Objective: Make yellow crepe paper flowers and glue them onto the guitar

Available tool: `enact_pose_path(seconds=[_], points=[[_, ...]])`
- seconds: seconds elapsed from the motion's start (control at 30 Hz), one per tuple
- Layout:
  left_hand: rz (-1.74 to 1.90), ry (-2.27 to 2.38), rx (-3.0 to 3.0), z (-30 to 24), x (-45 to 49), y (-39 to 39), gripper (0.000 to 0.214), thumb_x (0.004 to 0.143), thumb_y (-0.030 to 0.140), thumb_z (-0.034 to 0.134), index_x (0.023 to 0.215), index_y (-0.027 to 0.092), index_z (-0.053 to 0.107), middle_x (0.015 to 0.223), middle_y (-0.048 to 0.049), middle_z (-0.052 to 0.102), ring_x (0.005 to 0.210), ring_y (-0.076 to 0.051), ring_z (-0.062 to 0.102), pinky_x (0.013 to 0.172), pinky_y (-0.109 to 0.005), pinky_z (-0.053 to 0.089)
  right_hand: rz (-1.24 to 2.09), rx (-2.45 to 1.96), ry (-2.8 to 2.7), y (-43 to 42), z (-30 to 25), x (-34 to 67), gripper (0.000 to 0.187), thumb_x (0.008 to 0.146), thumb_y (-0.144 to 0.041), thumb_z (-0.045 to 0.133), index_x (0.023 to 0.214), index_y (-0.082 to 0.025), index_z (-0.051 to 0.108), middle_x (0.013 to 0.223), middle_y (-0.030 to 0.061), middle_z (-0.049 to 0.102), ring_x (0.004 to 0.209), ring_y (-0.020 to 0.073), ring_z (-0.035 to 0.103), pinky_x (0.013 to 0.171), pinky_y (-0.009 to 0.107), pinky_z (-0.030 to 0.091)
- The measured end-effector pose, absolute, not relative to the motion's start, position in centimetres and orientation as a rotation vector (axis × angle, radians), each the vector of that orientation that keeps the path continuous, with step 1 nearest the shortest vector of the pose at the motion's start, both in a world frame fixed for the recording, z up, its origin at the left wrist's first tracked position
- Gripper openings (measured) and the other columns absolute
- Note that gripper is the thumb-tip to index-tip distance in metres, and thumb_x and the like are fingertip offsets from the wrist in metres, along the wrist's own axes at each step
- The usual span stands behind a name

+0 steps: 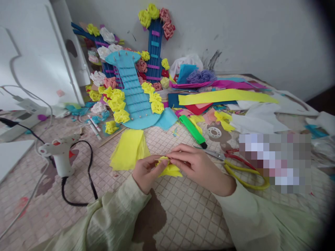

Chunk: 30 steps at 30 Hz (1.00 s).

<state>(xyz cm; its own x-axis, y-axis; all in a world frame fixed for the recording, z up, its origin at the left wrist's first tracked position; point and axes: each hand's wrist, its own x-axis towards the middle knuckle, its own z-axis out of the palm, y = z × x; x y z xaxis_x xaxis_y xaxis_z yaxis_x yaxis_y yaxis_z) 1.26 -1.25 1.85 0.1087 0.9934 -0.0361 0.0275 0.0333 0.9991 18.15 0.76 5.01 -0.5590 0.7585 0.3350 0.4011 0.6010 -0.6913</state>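
A crumpled piece of yellow paper (171, 170) sits between the person's two hands, above the near middle of the patterned tabletop (188, 209). The left hand (149, 172) pinches its left side, thumb laid over the top; the right hand (196, 165) grasps its upper edge with thumb and fingertips, the other fingers curled close — both sets of fingers meet at the gathered part, while the lower edge flares out loose.

Just beside the left hand lies a stack of yellow sheets (128, 150). Beyond the right hand rests a green cutter (192, 130), slanting down towards it, and near the wrist lie scissors (217, 155) with red and yellow handles. A white ring (214, 132) is a little farther back.

Farther left, a white glue gun (62, 160) stands with its black cord looping round. Behind everything — a light-blue stringed board (133, 90) flanked by yellow paper flowers (116, 101), and a dark-blue one (155, 48) against the wall.
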Motion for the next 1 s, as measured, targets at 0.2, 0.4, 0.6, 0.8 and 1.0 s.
enact_pose_path(seconds=[0.2,0.4,0.6,0.8,1.0], points=[[1.108,1.141,1.242,2.5,1.4,-1.0,0.018,0.068,0.029,0.063,0.073,0.014,0.07,0.069,-0.0048,0.071,0.064,-0.014,0.062,0.057,-0.021,0.05,0.671,-0.865,-2.194,0.6,4.5,18.1,0.027,0.082,-0.011,0.046,0.101,-0.021,0.063,0.09,0.0028,0.059,0.081,0.0114,0.056,0.07,0.024,0.047],[1.122,1.16,1.261,2.4,1.4,-0.9,0.018,0.069,0.03,0.062,0.074,0.014,0.07,0.07,-0.0053,0.071,0.065,-0.015,0.063,0.057,-0.022,0.051,0.636,-0.891,-2.207,0.5,4.5,17.9,0.026,0.082,-0.01,0.046,0.099,-0.018,0.063,0.09,0.004,0.059,0.081,0.0115,0.057,0.069,0.024,0.047],[1.105,1.161,1.413,1.8,1.0,-1.2,0.017,0.074,0.026,0.059,0.082,0.014,0.068,0.082,-0.0074,0.071,0.075,-0.017,0.064,0.065,-0.025,0.051,0.762,-0.985,-2.095,0.5,5.0,17.6,0.016,0.081,-0.019,0.053,0.091,-0.017,0.065,0.085,0.0033,0.063,0.072,0.0107,0.058,0.063,0.022,0.047],[1.075,1.131,1.531,1.7,1.2,-1.6,0.02,0.076,0.025,0.056,0.089,0.014,0.066,0.086,-0.0081,0.069,0.077,-0.017,0.063,0.067,-0.026,0.05,0.751,-1.046,-2.064,0.5,5.0,17.7,0.013,0.078,-0.022,0.057,0.086,-0.017,0.065,0.08,0.0025,0.063,0.068,0.0105,0.057,0.057,0.021,0.045],[1.018,1.174,1.617,1.4,1.2,-1.7,0.02,0.078,0.026,0.053,0.091,0.016,0.065,0.082,-0.0056,0.068,0.073,-0.015,0.06,0.068,-0.027,0.047,0.747,-1.039,-2.069,0.6,5.2,17.7,0.01,0.079,-0.018,0.054,0.082,-0.017,0.064,0.078,0.0014,0.063,0.069,0.0102,0.057,0.06,0.021,0.045]])
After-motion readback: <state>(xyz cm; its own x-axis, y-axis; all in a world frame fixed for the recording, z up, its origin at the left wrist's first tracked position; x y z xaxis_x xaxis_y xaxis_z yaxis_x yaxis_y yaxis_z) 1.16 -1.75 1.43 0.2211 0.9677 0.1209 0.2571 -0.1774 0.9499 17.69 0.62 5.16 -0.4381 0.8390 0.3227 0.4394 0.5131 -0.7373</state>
